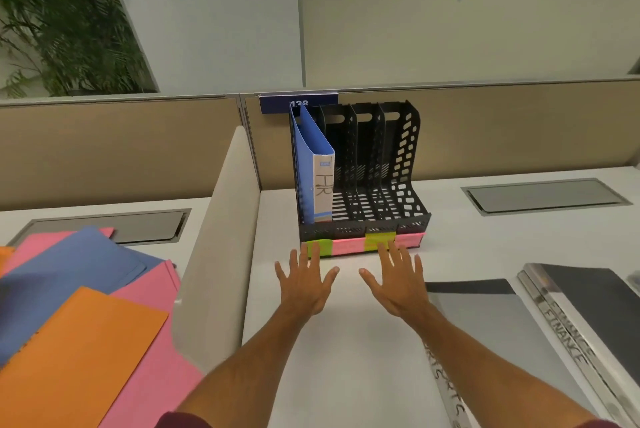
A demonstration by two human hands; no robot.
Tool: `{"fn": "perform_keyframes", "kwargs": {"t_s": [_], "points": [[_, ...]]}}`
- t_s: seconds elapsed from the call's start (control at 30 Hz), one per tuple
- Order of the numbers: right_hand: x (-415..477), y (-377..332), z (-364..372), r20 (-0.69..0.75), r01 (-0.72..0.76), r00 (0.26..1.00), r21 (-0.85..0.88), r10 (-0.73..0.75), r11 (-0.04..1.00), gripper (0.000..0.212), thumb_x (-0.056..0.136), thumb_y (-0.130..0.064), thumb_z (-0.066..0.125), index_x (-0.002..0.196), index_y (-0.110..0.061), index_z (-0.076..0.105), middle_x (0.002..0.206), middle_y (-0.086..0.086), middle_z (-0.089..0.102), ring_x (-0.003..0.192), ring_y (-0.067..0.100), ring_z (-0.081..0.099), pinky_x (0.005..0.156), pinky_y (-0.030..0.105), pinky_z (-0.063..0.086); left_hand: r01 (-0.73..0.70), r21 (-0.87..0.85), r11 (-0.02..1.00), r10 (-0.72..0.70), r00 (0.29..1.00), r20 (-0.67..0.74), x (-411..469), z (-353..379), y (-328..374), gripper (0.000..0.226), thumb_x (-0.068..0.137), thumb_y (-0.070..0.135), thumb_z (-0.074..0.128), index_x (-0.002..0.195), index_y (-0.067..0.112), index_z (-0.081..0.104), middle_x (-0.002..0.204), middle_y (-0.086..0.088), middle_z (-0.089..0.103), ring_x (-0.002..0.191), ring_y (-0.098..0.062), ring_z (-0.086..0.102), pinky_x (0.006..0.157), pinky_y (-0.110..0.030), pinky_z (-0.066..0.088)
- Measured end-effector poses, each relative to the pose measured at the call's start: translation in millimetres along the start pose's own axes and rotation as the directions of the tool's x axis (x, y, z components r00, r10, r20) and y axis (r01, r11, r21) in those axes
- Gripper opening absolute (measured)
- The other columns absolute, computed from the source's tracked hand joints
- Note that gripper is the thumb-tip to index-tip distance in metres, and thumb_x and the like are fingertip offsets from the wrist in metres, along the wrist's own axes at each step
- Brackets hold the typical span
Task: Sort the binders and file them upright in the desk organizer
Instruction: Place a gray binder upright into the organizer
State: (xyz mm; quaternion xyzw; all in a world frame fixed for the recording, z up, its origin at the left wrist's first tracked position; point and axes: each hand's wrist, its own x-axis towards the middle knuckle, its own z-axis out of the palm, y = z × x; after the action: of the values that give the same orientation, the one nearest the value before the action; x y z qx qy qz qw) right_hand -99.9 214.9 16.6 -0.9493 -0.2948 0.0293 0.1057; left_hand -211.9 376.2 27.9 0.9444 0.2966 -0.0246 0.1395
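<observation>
A black mesh desk organizer point(398, 164) stands at the back of the white desk, with pink and green labels along its front edge. A blue binder marked HR point(313, 164) stands upright in its leftmost slot; the other slots hold nothing. My left hand point(304, 284) and my right hand point(398, 284) hover flat with fingers spread just in front of the organizer, holding nothing. To the right lie grey binders point(491, 323), and further right binders with FINANCE on their spines point(588, 310).
Left of a beige divider point(214, 254), orange, pink and blue folders point(79, 316) lie in a loose pile. Grey cable hatches point(547, 195) are set into the desk. A tan partition wall point(519, 126) runs behind the organizer.
</observation>
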Motion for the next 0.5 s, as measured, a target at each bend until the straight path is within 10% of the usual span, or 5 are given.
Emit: {"fn": "perform_keyframes", "kwargs": {"t_s": [0.5], "points": [[-114.4,118.6,3.7,0.123,-0.047,0.992,0.069,0.038,0.997,0.08,0.089,-0.07,0.024,0.153,-0.023,0.01,0.161,0.004,0.009,0.148,0.027,0.005,0.117,0.053,0.003,-0.086,0.016,0.996,0.085,0.994,0.065,-99.0,81.0,122.6,0.075,0.093,0.065,0.018,0.151,0.025,-0.008,0.16,-0.004,-0.01,0.147,-0.028,-0.008,0.115,-0.056,-0.004]]}}
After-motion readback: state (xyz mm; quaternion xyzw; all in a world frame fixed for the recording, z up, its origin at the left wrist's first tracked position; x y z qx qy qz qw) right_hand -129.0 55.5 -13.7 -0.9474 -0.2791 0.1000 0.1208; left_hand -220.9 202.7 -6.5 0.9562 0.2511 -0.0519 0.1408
